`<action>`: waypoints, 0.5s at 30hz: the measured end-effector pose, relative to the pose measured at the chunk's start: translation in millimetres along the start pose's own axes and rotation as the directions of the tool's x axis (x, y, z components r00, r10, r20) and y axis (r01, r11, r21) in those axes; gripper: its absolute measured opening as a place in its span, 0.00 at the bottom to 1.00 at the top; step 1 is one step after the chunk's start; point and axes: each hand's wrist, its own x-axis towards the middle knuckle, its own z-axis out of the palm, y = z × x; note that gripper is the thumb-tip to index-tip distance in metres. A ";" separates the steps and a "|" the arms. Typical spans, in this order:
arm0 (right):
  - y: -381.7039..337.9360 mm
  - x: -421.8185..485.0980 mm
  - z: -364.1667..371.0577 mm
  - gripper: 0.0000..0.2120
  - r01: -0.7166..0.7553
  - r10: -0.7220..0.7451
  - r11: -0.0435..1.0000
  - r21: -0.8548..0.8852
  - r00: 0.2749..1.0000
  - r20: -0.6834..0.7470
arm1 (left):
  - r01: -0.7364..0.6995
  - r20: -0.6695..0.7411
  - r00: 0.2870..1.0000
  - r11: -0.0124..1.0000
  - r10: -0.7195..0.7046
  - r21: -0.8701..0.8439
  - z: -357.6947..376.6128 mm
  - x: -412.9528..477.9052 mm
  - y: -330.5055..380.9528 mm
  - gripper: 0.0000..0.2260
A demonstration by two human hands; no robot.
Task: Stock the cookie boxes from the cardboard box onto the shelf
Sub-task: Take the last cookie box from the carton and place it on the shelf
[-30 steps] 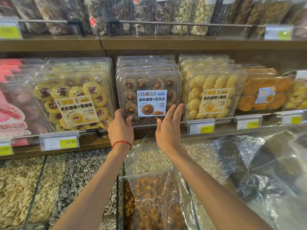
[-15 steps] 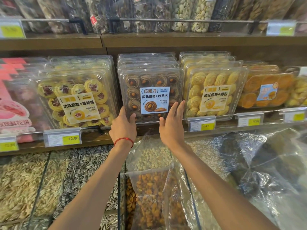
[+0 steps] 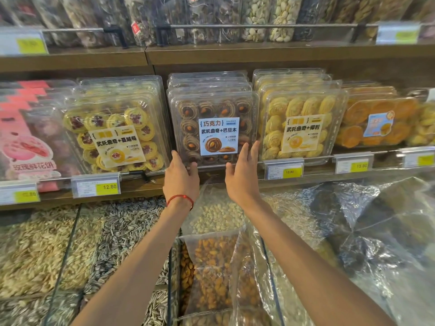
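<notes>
A clear box of chocolate cookies with a blue-and-white label stands at the front of a row on the wooden shelf, leaning back. My left hand, with a red string at the wrist, touches the box's lower left corner. My right hand has straight fingers against its lower right corner. To the left stands a box of cranberry cookies, to the right a box of yellow cookies. The cardboard box is out of view.
Orange pastry boxes and pink packs fill the same shelf. Price tags line its front rail. Below lie open bins of sunflower seeds, and nuts under plastic bags. Jars of nuts stand on the upper shelf.
Both hands stay at the chocolate box's lower corners, shifted only slightly. The view has moved a little.
</notes>
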 end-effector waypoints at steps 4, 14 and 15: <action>5.5 -10.4 -5.4 0.30 0.029 -0.027 0.998 0.057 0.999 -0.037 | -0.087 -0.021 0.996 0.995 0.086 -0.051 4.9 -12.8 -3.9 0.32; 23.9 -54.9 -31.2 0.20 0.004 0.004 0.981 0.192 0.999 -0.044 | -0.187 0.041 0.980 0.975 0.193 -0.118 10.9 -62.6 -9.2 0.28; 25.0 -63.2 -34.3 0.19 -0.006 0.015 0.982 0.191 0.999 -0.042 | -0.204 0.051 0.976 0.969 0.213 -0.140 10.2 -68.4 -8.5 0.27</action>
